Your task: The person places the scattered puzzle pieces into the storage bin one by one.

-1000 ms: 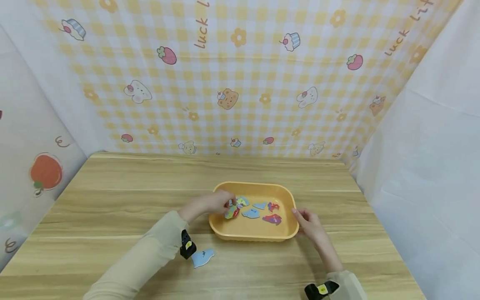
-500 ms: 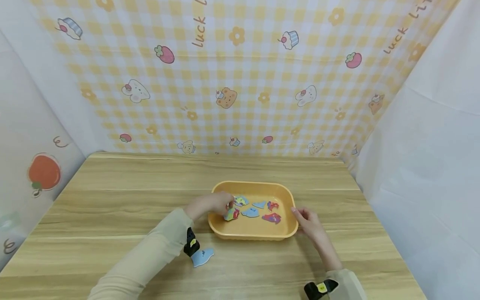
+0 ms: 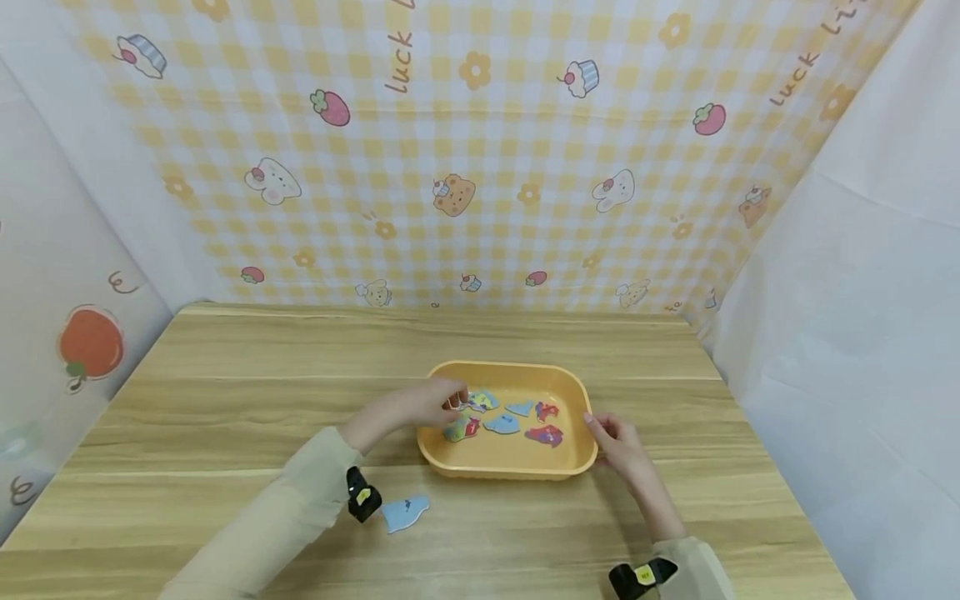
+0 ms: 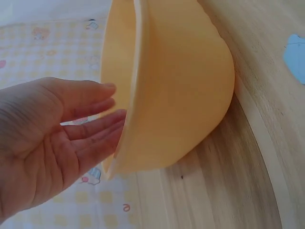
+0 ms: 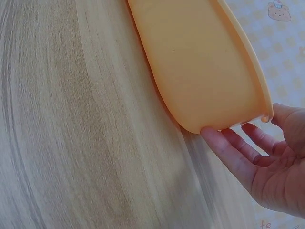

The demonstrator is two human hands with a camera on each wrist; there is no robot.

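Observation:
A yellow-orange plastic tray [image 3: 502,467] stands on the table with several flat jigsaw puzzle pieces lying inside. My left hand [image 3: 435,402] reaches over its left rim, above a green and red puzzle piece [image 3: 462,429] and beside a yellow-green one [image 3: 482,401]. In the left wrist view the left hand [image 4: 57,133] has loosely bent fingers, thumb apart from them; I see nothing between them, though the rim hides some tips. My right hand [image 3: 621,446] grips the tray's right end, thumb at the rim and fingers [image 5: 231,152] against the outer wall.
A light blue puzzle piece [image 3: 405,514] lies on the wooden table [image 3: 300,350] in front of the tray, close to the left wrist camera [image 3: 363,495]. A checked cloth [image 3: 480,125] hangs behind the table, with white cloth [image 3: 847,292] at the right.
My left hand dipped toward the green and red piece, then drew back slightly up and left. That piece now shows more and sits a little further left. The right hand keeps its place.

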